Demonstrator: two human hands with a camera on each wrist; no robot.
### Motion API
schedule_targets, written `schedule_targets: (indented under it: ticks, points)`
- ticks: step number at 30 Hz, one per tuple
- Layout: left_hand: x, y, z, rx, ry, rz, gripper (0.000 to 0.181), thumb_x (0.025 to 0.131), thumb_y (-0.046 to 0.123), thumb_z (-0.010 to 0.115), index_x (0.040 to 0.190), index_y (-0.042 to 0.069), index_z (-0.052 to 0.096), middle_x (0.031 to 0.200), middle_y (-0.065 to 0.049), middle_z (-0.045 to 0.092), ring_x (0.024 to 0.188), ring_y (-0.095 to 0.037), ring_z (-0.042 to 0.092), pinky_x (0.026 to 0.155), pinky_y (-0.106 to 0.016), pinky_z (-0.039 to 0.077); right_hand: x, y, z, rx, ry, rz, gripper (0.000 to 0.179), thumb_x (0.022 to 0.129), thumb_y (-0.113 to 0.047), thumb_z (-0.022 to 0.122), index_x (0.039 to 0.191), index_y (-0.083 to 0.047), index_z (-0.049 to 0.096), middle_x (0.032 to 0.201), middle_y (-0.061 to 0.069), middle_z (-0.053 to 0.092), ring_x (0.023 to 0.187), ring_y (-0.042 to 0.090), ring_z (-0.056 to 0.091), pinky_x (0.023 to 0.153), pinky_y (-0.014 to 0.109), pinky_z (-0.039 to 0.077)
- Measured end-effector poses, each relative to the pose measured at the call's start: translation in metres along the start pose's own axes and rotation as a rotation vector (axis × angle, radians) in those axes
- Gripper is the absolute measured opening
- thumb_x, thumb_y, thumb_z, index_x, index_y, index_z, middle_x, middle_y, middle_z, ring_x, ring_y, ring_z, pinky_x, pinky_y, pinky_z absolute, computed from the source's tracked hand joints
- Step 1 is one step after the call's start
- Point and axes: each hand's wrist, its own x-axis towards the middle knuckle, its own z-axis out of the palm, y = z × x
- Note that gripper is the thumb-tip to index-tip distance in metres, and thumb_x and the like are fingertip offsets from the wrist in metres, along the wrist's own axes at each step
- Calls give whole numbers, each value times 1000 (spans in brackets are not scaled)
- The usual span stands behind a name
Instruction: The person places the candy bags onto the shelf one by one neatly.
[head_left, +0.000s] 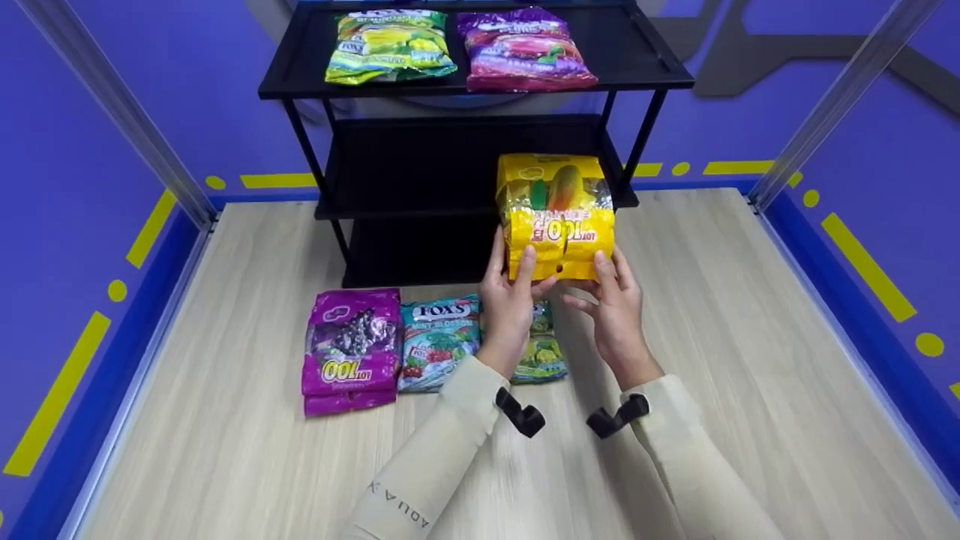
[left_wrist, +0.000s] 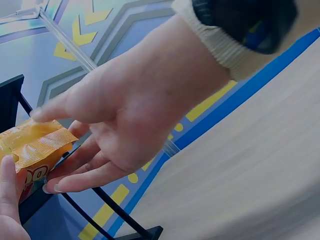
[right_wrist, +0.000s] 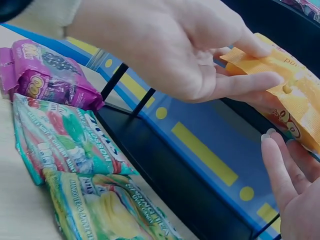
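Observation:
Both hands hold a yellow candy bag (head_left: 559, 225), marked "100", in front of the black rack's right side. My left hand (head_left: 510, 304) grips its lower left corner, thumb over the face and other fingers behind. At the lower right corner my right hand (head_left: 619, 319) grips it the same way. The right wrist view shows the right hand (right_wrist: 165, 50) pinching the bag's (right_wrist: 285, 85) crimped end. On the floor lie a purple "100" candy bag (head_left: 352, 349), a teal Fox's mint bag (head_left: 439, 345) and a green-yellow candy bag (head_left: 544, 356), partly hidden by the left hand.
The black rack (head_left: 465, 169) has stacked shelves. Its top shelf bears a green-yellow Fox's bag (head_left: 390, 49) and a purple-pink candy bag (head_left: 529, 52). Blue walls (head_left: 67, 187) with yellow marks enclose the wood-grain surface (head_left: 757, 360) on the left, right and back.

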Motion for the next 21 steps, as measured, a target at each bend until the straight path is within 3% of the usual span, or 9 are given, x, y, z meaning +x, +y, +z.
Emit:
schedule_targets:
  ticks: [8,21]
  points:
    - [2,3,3,11,11,-23,70,89,46,61,150,42,27,136,-1,52,103,-17,69,83,-30,59,-16,-15,3,11,-49,-15,49,104,-31,42,151,-19,33,120,4,56,94,19,67,78,30,60]
    - [11,9,2,60,-7,-31,67,90,49,59,149,43,28,132,0,55,100,-17,70,86,-33,58,-12,-20,5,11,-71,-19,49,105,-28,39,152,-20,31,118,4,57,94,18,66,78,29,60]
